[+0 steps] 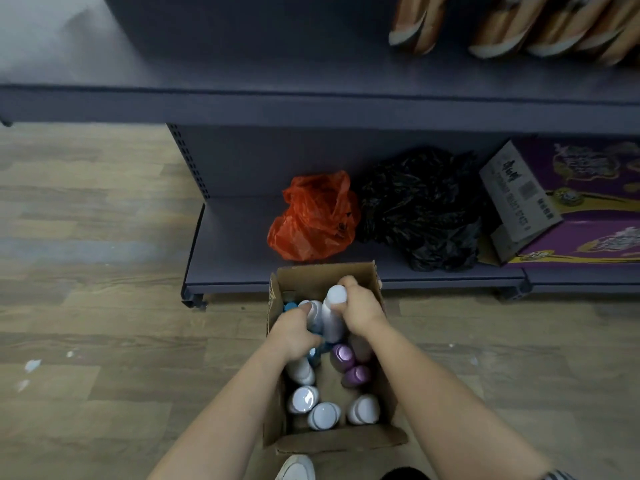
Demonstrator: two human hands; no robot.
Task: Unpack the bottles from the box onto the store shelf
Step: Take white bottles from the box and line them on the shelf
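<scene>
An open cardboard box point(304, 276) stands on the floor against the bottom shelf point(235, 251). Several bottles lie and stand inside it, some with white caps point(323, 415) and some with purple caps point(343, 355). My right hand point(360, 308) is closed around a white-capped bottle point(334, 317), raised a little above the others. My left hand point(294, 330) grips another white bottle point(315, 315) right beside it. Both hands are inside the far half of the box.
On the bottom shelf lie an orange plastic bag point(313, 218), a black plastic bag point(420, 209) and a purple carton with a grey flap point(519, 199). The upper shelf point(277, 102) holds packaged goods point(519, 26) at the right. My white shoe point(298, 467) is at the box's near edge.
</scene>
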